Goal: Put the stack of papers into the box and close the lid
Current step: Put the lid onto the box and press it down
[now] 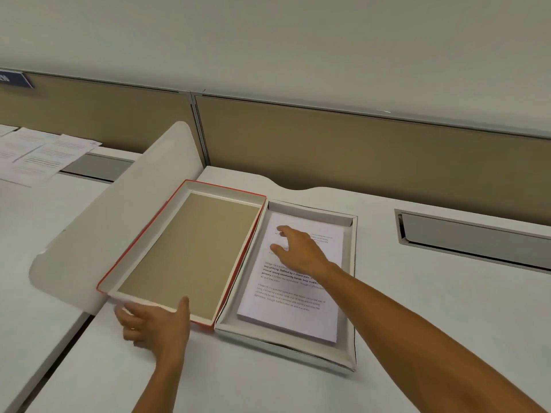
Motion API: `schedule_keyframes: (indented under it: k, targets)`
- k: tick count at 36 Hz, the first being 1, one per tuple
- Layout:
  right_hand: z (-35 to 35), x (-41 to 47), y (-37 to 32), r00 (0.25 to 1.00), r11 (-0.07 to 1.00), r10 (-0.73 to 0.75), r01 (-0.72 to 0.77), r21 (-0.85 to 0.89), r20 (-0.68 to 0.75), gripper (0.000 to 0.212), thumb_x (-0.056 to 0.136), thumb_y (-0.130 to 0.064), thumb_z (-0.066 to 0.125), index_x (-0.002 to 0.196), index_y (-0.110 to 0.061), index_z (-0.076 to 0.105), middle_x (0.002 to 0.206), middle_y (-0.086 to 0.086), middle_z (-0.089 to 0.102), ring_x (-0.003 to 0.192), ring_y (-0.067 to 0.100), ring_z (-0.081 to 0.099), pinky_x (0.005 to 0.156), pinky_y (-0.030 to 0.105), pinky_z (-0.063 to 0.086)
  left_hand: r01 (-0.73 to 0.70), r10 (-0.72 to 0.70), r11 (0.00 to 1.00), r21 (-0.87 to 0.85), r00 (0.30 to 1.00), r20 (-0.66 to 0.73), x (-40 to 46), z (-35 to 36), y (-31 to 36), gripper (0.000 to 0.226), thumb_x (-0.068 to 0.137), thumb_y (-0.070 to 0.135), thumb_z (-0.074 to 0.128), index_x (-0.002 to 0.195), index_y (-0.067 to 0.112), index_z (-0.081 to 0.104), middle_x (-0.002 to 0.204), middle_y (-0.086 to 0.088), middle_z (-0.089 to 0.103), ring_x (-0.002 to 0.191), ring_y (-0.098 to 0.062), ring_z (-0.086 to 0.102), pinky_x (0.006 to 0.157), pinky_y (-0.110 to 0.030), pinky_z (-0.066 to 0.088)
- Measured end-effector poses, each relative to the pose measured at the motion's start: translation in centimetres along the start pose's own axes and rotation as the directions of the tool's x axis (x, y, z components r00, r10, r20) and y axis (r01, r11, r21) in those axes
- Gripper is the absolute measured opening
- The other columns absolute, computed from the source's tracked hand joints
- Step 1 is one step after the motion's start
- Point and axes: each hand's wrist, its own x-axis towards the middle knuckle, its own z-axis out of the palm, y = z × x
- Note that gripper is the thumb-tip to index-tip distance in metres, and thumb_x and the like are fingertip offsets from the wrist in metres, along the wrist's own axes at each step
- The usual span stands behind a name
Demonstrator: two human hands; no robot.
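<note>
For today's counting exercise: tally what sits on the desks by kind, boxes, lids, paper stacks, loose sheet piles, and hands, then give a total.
Boxes: 1, the box
Lids: 1, the lid
Paper stacks: 1, the stack of papers in the box
Loose sheet piles: 1, loose sheets on the far desk
Hands: 2, left hand, right hand
Total: 6

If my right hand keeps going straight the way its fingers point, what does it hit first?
Probably the far wall of the box. The right hand lies over the stack of papers, fingers aimed at that end; depth is hard to judge.
</note>
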Motion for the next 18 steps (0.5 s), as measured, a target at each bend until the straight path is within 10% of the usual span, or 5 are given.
schedule_keyframes:
  k: [6, 11, 18]
  targets:
    - [1.6, -2.3, -2.3, 0.999, 0.997, -0.03, 0.027, 0.072, 0.041, 0.061, 0.094, -0.046, 0.057, 0.149, -0.027, 0.038, 0.152, 0.0, 0.049, 0.137, 0.027, 0.049, 0.108, 0.048, 0.044, 0.266, -0.241, 0.944, -0.194, 0.96, 0.145, 0.5, 0.0, -0.8, 0.092, 0.077, 0.031, 0.08, 0.138, -0.007, 0.021, 0.14, -0.032, 0.032, 0.117, -0.05, 0.046, 0.092, -0.056, 0.046]
    - [2.2, -4.4, -3.5, 0.997, 0.988, -0.06, 0.053, 0.143, 0.046, 0.06, 0.092, -0.047, 0.058, 0.146, -0.028, 0.041, 0.147, -0.001, 0.054, 0.131, 0.024, 0.055, 0.102, 0.042, 0.048, 0.194, -0.147, 0.951, -0.241, 0.968, 0.202, -0.1, -0.7, -1.4, 0.043, 0.081, 0.007, 0.071, 0.116, -0.007, 0.051, 0.119, -0.029, 0.057, 0.102, -0.046, 0.059, 0.088, -0.051, 0.052]
    - [2.0, -7.0, -4.5, 0.997, 0.959, -0.053, 0.038, 0.279, 0.048, 0.057, 0.095, -0.041, 0.059, 0.147, -0.026, 0.042, 0.147, -0.001, 0.054, 0.126, 0.022, 0.057, 0.1, 0.037, 0.049, 0.231, -0.076, 0.811, -0.538, 0.953, 0.295, -0.4, -1.5, -1.6, 0.055, 0.086, -0.003, 0.061, 0.13, 0.011, 0.029, 0.131, -0.017, 0.052, 0.108, -0.031, 0.056, 0.096, -0.043, 0.047]
